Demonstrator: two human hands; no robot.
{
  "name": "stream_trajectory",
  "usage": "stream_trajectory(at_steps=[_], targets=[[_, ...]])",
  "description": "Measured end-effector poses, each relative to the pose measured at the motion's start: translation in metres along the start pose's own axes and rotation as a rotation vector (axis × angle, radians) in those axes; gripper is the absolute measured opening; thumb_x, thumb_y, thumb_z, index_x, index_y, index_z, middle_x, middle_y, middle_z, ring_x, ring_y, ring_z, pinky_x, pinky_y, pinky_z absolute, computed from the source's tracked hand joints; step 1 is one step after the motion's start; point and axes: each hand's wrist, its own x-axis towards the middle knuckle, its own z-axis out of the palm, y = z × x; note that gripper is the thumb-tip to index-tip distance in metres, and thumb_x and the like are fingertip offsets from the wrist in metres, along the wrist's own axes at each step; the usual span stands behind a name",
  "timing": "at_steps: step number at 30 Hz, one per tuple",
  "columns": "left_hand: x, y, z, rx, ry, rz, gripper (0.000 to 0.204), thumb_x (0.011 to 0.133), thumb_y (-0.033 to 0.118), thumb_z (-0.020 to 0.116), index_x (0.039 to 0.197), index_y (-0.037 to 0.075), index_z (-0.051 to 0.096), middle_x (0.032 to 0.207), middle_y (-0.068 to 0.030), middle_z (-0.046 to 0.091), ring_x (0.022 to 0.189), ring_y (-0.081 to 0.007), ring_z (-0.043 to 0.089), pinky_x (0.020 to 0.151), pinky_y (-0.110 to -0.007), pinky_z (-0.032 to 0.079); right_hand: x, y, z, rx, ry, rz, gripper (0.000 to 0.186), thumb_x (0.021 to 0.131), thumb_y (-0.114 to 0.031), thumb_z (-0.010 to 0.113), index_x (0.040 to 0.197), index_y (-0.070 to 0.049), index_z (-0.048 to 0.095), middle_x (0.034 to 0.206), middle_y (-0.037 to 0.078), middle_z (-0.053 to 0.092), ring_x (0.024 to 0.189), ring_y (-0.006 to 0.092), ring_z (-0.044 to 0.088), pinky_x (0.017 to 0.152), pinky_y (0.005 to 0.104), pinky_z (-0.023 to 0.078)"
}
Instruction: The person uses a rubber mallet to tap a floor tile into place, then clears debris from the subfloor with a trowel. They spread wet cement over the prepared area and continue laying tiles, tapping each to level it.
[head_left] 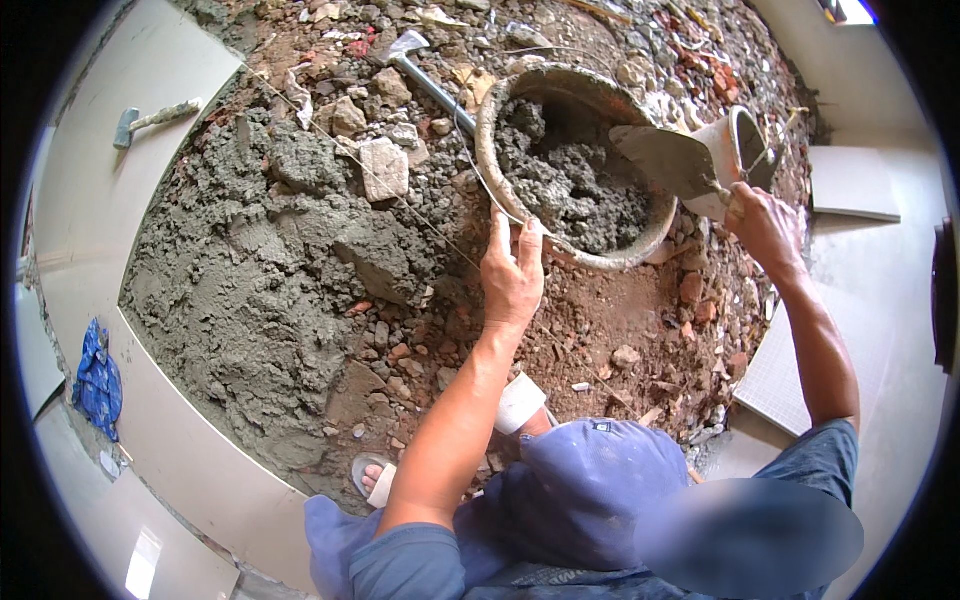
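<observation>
A round mortar bucket [660, 232] with a cement-crusted rim stands ahead of me, tilted so its inside shows. Lumpy grey mortar [570, 195] lies inside it. My left hand [514, 275] grips the bucket's near left rim, close to its thin wire handle [478, 172]. In my right hand [768, 228] is a trowel [665, 160], held by its handle. Its broad, mortar-smeared blade reaches over the bucket's right rim. To the left, a wide bed of wet grey mortar [240, 290] is spread on the ground.
A hammer-like tool with a metal shaft [430, 90] leans by the bucket. A smaller pail [735, 145] lies to the right. At the left, a mallet [150, 120] and a crumpled blue bag [97, 380] rest on pale tiles [90, 235]. Rubble [385, 170] and loose tiles [850, 183] surround the area.
</observation>
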Motion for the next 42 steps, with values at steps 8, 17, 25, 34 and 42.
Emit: stream_trajectory(at_steps=[8, 17, 25, 34, 42], targets=[[0.001, 0.005, -0.008, 0.071, -0.063, -0.005, 0.061, 0.098, 0.038, 0.051, 0.138, -0.007, 0.038, 0.111, -0.0251, 0.063, 0.100, -0.0318, 0.064, 0.083, -0.037, 0.050, -0.015, -0.073, 0.030, 0.488, -0.207, -0.338, 0.022, 0.084, -0.024, 0.058, 0.096, -0.006, 0.062, 0.079, 0.015, 0.067, 0.073, 0.0284, 0.067, 0.067, 0.0427, 0.053], [0.001, 0.010, -0.003, 0.060, -0.076, 0.003, 0.058, 0.099, 0.038, 0.050, 0.137, -0.005, 0.040, 0.107, -0.0248, 0.064, 0.099, -0.0345, 0.064, 0.082, -0.039, 0.050, -0.005, -0.090, 0.015, 0.694, -0.409, -0.235, 0.032, 0.079, -0.027, 0.061, 0.102, -0.005, 0.064, 0.085, 0.018, 0.067, 0.080, 0.0305, 0.066, 0.075, 0.0424, 0.052], [0.003, 0.005, -0.002, 0.105, -0.049, 0.058, 0.063, 0.098, 0.047, 0.045, 0.130, -0.006, 0.045, 0.090, -0.0254, 0.065, 0.082, -0.0396, 0.066, 0.070, -0.043, 0.052, -0.017, -0.076, 0.037, 0.914, -0.315, -0.228, 0.034, 0.076, -0.023, 0.066, 0.102, -0.002, 0.065, 0.079, 0.017, 0.067, 0.072, 0.0284, 0.065, 0.071, 0.0394, 0.051], [0.000, 0.001, 0.002, 0.073, -0.004, 0.033, 0.056, 0.096, 0.028, 0.053, 0.142, 0.001, 0.033, 0.078, -0.0272, 0.063, 0.076, -0.0445, 0.064, 0.063, -0.049, 0.049, -0.027, -0.060, 0.009, 0.968, -0.336, -0.116, 0.023, 0.078, -0.014, 0.064, 0.096, -0.001, 0.064, 0.068, 0.000, 0.057, 0.056, 0.0068, 0.048, 0.053, 0.0262, 0.041], [0.000, 0.006, 0.002, 0.092, -0.053, -0.057, 0.061, 0.100, 0.036, 0.047, 0.133, -0.015, 0.038, 0.093, -0.0300, 0.064, 0.084, -0.0369, 0.067, 0.070, -0.039, 0.054, -0.032, -0.037, -0.073, 0.947, -0.038, -0.229, 0.027, 0.074, -0.007, 0.069, 0.100, 0.000, 0.063, 0.071, 0.001, 0.059, 0.063, 0.0073, 0.049, 0.056, 0.0245, 0.042]])
